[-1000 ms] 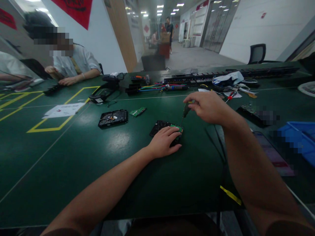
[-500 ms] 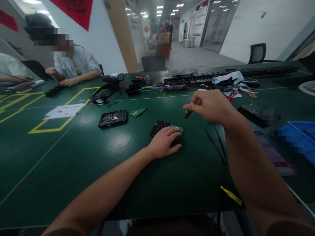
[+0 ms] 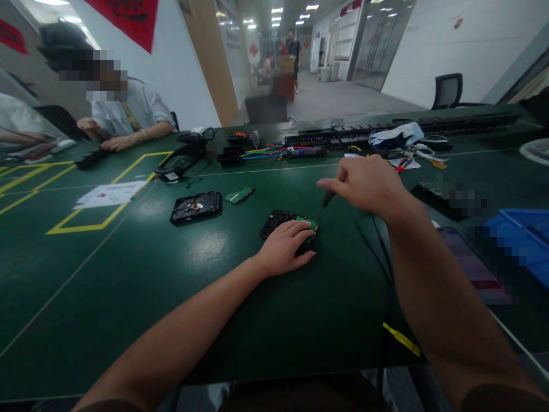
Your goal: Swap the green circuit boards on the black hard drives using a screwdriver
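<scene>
A black hard drive [image 3: 277, 222] with a green circuit board [image 3: 314, 224] on its face lies on the table in front of me. My left hand [image 3: 288, 245] grips it from above, fingers laid across the top and thumb at the near side, hiding much of it. In my right hand [image 3: 362, 180] is a screwdriver [image 3: 326, 199], held by its handle and tilted. Its thin shaft reaches down to the board's right edge; the tip is too small to make out. To the left lie a second hard drive [image 3: 196, 207] and a loose green circuit board [image 3: 240, 195].
Cables and tools [image 3: 283, 152] line the back of the green table [image 3: 206, 309]. On the right are another drive [image 3: 441, 197], a phone-like device [image 3: 469, 263] and a blue bin [image 3: 523, 234]. A black cable [image 3: 384, 246] runs beside my right arm. A co-worker [image 3: 137, 109] sits across at left.
My right hand has turned slightly on the screwdriver, covering the yellow part of its handle. My left hand and the drive stay in place, while the view shifts a little.
</scene>
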